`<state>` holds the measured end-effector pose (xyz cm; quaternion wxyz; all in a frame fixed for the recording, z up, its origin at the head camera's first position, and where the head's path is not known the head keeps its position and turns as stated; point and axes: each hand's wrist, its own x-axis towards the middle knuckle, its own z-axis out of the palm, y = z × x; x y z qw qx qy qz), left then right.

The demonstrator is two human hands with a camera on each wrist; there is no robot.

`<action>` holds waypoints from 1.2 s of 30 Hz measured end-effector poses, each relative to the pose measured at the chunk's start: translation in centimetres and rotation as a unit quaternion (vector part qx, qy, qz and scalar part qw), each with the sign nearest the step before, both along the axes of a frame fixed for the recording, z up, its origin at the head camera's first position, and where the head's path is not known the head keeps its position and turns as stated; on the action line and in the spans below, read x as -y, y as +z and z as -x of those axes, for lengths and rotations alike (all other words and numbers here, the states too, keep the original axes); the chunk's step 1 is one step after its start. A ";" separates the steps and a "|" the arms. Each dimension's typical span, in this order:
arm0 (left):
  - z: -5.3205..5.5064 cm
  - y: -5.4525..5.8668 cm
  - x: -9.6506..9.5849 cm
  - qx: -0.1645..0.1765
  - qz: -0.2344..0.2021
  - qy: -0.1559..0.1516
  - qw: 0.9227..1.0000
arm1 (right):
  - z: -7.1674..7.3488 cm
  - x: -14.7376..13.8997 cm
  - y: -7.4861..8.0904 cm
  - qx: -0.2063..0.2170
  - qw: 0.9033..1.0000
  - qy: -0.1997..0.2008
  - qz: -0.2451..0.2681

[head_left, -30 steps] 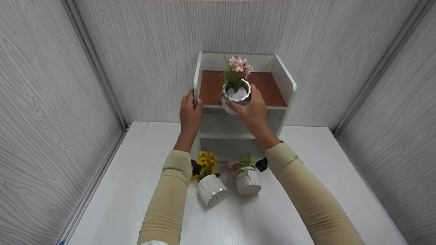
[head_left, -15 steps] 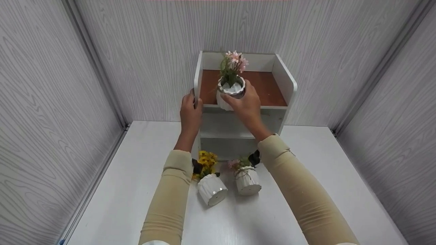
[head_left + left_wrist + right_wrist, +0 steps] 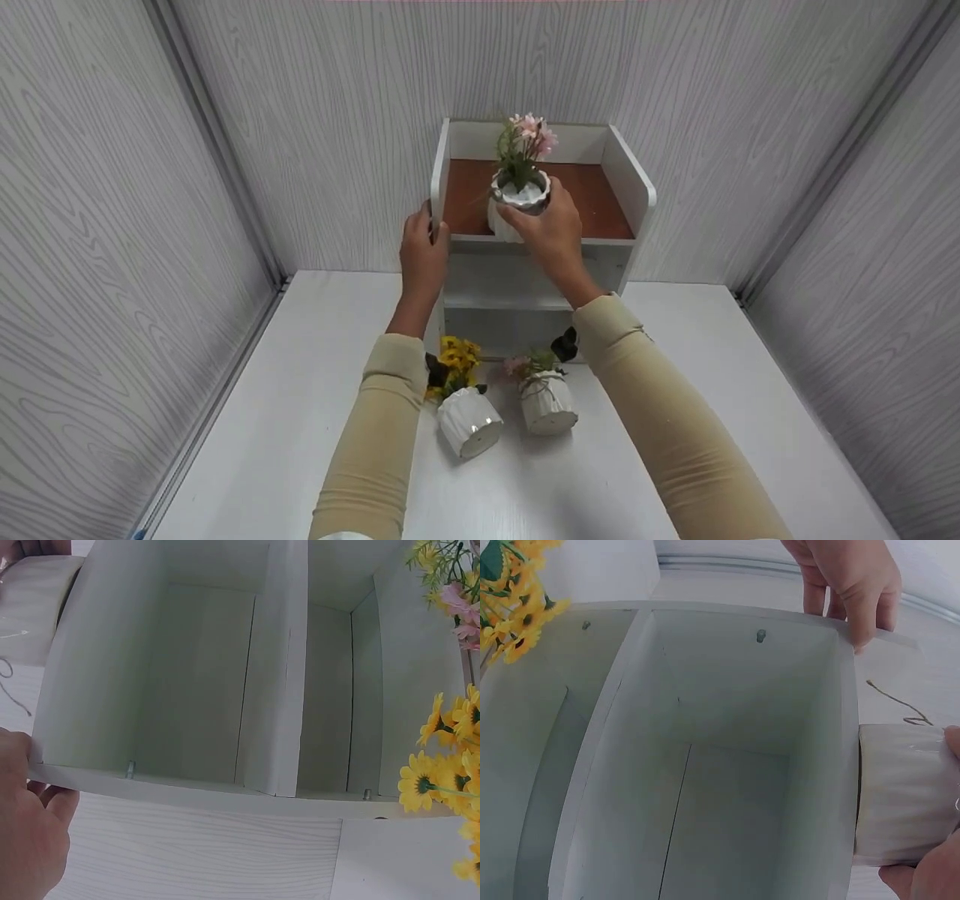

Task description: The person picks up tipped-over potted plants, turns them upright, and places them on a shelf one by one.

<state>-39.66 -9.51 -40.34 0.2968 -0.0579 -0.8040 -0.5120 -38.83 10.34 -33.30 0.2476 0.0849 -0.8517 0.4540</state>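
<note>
My right hand (image 3: 551, 229) grips a white fluted flowerpot (image 3: 510, 221) with pink artificial flowers (image 3: 534, 133). The pot stands upright at the front edge of the brown top board (image 3: 472, 191) of a small white shelf unit (image 3: 637, 184). In the right wrist view, the pot's base (image 3: 904, 795) seems to touch that board. My left hand (image 3: 424, 255) holds the unit's left side panel, thumb in front and fingers behind. Below, on the table, lie two white pots: one with yellow flowers (image 3: 469, 424), another with pink flowers and a twine bow (image 3: 549, 405).
Two compartments (image 3: 202, 675) open towards me under the top board. The white table (image 3: 322, 375) extends on both sides of the unit. Grey wood-grain walls (image 3: 337, 135) enclose it at the back and sides.
My right hand has moved the pot left and then back right, and inward over the board's front edge. The left hand keeps its hold. The head view has tilted slightly.
</note>
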 end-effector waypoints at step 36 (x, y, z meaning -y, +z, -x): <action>0.6 0.3 0.0 0.015 -0.040 0.033 0.999 | 2.9 -8.0 0.4 -0.001 0.994 -0.074 0.082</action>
